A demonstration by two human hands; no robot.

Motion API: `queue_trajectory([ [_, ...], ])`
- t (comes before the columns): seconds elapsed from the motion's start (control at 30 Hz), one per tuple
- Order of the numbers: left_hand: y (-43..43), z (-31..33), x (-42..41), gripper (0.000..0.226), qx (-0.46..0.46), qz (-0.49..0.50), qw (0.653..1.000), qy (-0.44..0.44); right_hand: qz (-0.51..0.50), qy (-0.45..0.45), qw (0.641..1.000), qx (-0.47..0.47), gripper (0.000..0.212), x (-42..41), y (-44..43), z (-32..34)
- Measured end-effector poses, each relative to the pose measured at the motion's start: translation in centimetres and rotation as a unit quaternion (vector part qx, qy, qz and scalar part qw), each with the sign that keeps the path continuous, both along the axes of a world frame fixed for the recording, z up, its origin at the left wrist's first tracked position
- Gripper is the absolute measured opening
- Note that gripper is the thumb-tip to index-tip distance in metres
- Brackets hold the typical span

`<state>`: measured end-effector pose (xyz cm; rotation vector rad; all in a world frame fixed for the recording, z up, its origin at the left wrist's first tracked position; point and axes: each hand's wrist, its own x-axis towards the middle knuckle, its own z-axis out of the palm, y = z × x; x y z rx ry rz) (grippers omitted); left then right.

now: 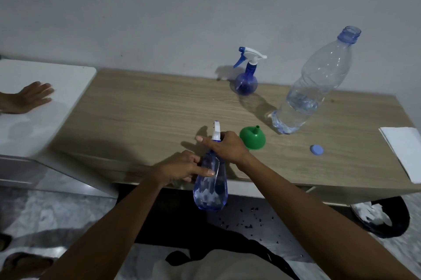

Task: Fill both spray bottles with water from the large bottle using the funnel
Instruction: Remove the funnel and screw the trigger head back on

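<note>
L hand [182,169] is gripping near spray bottle [210,186] body, steadying it over table [136,108] front edge. R hand [227,147] is curling fingers round its neck, prob. to turn the sprayer head. Funnel [252,138] is lying mouth-down, large bottle [312,88] standing uncapped nearby, ready for pouring.

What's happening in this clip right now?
A person holds one spray bottle at the near edge of the table, left hand on its body, right hand gripping its spray head. The green funnel lies spout-up beside the uncapped large bottle, partly full. The second spray bottle stands behind, head on.
</note>
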<state>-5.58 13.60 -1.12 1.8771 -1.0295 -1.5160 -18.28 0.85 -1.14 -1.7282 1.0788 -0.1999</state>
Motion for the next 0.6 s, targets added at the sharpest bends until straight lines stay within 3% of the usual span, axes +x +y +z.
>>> queue_trajectory([
  [0.07, 0.0, -0.1, -0.3, 0.038, -0.02, 0.0, 1.0, 0.003, -0.009, -0.007, 1.0, -0.012, 0.059, -0.6, 0.2, 0.2],
  [0.23, -1.6, 1.7, -1.3, 0.023, -0.108, 0.074, 0.991, 0.001, -0.096, -0.066, 0.989, -0.093, 0.063, -0.7, -1.1, 2.5],
  [0.37, -3.4, 3.5, -1.4, 0.051, -0.199, 0.1, 0.972, -0.072, -0.075, -0.155, 0.973, -0.151, 0.052, -0.2, -2.8, 5.5],
  [0.43, -4.9, 5.0, -0.7, 0.049, -0.238, 0.115, 0.961, -0.075, -0.08, -0.195, 0.962, -0.174, 0.049, 0.6, -4.2, 7.8],
  [0.6, -9.0, 6.9, 1.6, 0.047, -0.294, 0.125, 0.944, -0.088, -0.063, -0.27, 0.949, -0.149, 0.044, 3.0, -7.9, 10.8],
])
